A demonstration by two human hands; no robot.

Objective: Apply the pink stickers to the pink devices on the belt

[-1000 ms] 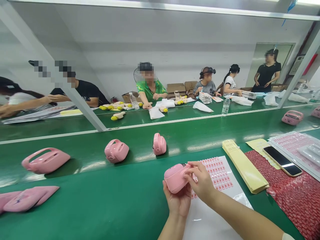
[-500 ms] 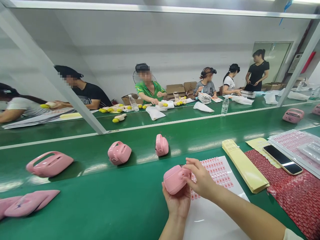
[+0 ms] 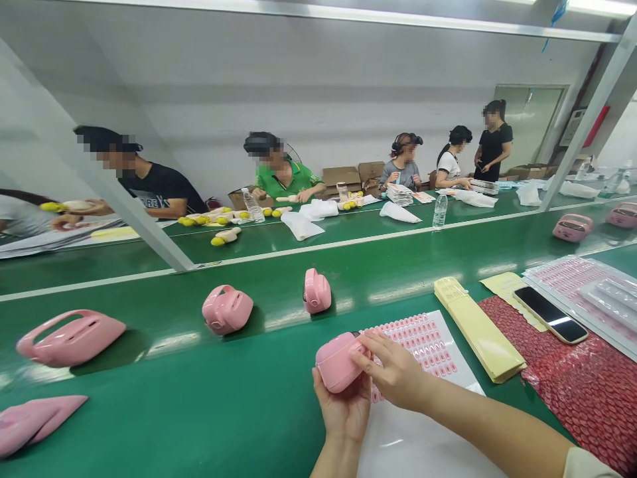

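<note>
My left hand (image 3: 343,408) cups a small pink plastic device (image 3: 336,360) from below, fingers wrapped round it. My right hand (image 3: 395,372) pinches at the device's right end with thumb and fingertips; what lies under the fingertips is hidden. Just behind my hands lies a white sheet (image 3: 438,352) covered with rows of small pink stickers.
Several more pink devices (image 3: 226,309) (image 3: 316,291) (image 3: 70,336) (image 3: 572,227) sit on the green conveyor belt (image 3: 199,392). Yellow backing strips (image 3: 478,328), a phone (image 3: 550,314) and red bubble wrap (image 3: 587,392) lie at right. Several people work across the far table; a water bottle (image 3: 438,210) stands there.
My hands and the pink device stay together, the right fingers shifting slightly on its end. The view has swung a little, so the belt's devices sit further left in frame.
</note>
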